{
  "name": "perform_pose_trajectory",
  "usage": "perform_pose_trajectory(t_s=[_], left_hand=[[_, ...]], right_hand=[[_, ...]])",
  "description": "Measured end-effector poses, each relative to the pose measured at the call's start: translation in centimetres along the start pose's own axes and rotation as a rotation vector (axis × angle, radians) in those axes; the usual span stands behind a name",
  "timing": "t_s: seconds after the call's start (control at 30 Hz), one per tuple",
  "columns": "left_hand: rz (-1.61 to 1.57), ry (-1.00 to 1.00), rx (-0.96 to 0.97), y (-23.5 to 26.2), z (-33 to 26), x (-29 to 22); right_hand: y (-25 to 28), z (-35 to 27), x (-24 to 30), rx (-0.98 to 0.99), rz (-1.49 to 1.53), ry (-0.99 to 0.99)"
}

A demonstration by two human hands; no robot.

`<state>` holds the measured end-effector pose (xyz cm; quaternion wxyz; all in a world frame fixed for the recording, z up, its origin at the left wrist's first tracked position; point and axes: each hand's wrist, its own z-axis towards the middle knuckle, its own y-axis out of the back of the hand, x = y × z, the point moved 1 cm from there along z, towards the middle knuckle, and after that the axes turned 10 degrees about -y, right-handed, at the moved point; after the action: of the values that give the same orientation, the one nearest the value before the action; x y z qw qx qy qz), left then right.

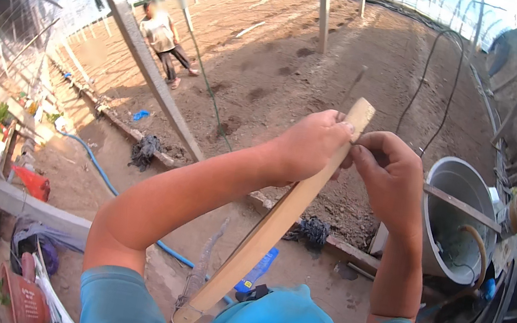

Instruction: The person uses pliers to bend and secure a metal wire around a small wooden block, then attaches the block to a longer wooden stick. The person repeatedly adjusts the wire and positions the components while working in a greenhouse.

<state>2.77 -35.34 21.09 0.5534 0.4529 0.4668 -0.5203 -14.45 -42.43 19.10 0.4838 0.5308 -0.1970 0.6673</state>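
- Wooden board (272, 225): slanted from lower centre up to upper centre of the frame.
- Left hand (317, 140): wrapped fingers around the board near its upper end.
- Right hand (394, 174): pinched with fingers at the board's right edge; could not tell on what.
- Grey bucket (454, 177): stood at right.
- Blue hose (92, 164): ran across the ground, left.
- Person (160, 34): stood upper left.

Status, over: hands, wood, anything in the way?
Left hand gripping long wooden strip near its upper end. Right hand curled close beside it, grip unclear. Strip tilted. Possible obstacle: grey bucket beside right forearm.
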Motion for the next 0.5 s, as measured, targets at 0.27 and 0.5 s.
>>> perform_pose_trajectory(t_s=[0.27, 0.5], left_hand=[[1.109, -0.243, 0.244, 1.8, 4.5, 0.6], [0.375, 0.112, -0.127, 8.9, 0.2, -3.8]], right_hand=[[-0.3, 3.6, -2.3, 0.085, -0.065, 0.05], [-7.6, 7.6, 0.5, 0.152, -0.033, 0.134]])
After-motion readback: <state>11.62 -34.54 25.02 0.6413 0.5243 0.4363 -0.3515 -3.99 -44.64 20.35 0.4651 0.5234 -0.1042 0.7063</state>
